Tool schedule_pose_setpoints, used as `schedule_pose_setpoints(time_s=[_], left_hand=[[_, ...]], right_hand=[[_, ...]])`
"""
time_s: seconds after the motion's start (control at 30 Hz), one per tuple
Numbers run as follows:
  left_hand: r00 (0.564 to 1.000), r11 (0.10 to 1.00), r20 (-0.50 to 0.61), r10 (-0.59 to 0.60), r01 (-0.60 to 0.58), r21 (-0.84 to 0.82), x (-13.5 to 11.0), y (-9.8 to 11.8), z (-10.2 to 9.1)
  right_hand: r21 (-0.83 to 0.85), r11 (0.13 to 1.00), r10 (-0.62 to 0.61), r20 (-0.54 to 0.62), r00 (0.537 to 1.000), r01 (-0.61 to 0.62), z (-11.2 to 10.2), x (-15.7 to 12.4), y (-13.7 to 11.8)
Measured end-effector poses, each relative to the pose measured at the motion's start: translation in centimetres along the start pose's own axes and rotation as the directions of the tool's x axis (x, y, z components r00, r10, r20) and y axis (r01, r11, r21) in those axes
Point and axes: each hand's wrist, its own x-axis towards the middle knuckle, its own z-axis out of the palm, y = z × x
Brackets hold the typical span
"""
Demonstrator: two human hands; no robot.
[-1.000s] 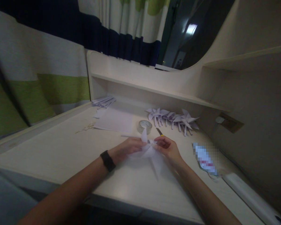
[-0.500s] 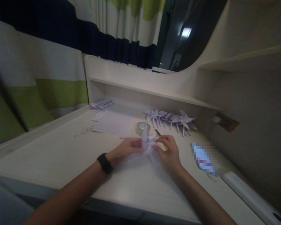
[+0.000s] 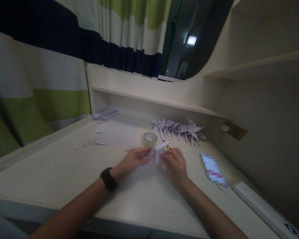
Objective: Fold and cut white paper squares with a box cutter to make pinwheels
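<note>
Between my two hands is a white paper pinwheel point(image 3: 154, 153), turned partly edge-on and a little blurred. My left hand point(image 3: 137, 157), with a dark band on the wrist, is closed on its left side. On the other side the fingers of my right hand point(image 3: 173, 160) pinch the paper. A yellow utility knife point(image 3: 168, 147) lies just behind the right fingers, mostly covered by them. Just beyond the pinwheel a roll of clear tape point(image 3: 149, 138) lies flat on the desk. A thin white paper stick point(image 3: 127, 150) pokes out behind my left hand.
Several finished paper pinwheels point(image 3: 180, 128) lie at the back right. White paper sheets point(image 3: 117, 132) and a bundle of paper sticks point(image 3: 105, 115) are at the back left, near small pale pieces point(image 3: 87, 143). A blurred-out blue packet point(image 3: 213, 170) and a long white device point(image 3: 261, 205) are on the right.
The pinwheel has tilted from facing me to partly edge-on, its blades now bunched between my hands. My right hand has shifted slightly, covering more of the knife. The view has moved a little.
</note>
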Motion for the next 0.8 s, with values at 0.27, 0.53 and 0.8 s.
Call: schedule_pose_setpoints(time_s=[0.27,0.53,0.8], left_hand=[[1.0,1.0,-0.006,0.0,0.0,-0.022,-0.1,-0.9,-0.2],[1.0,1.0,-0.006,-0.023,0.023,-0.009,-0.2,-0.8,-0.3],[1.0,0.999,0.013,-0.024,0.025,-0.041,-0.2,-1.0,-0.1]], right_hand=[[-0.089,0.995,-0.047,-0.025,0.999,0.044,-0.2,0.1,-0.1],[-0.243,0.967,-0.077,0.03,0.997,0.082,-0.3,0.3,-0.7],[-0.403,0.902,-0.115,0.126,0.985,0.157,-0.8,0.8,-1.8]])
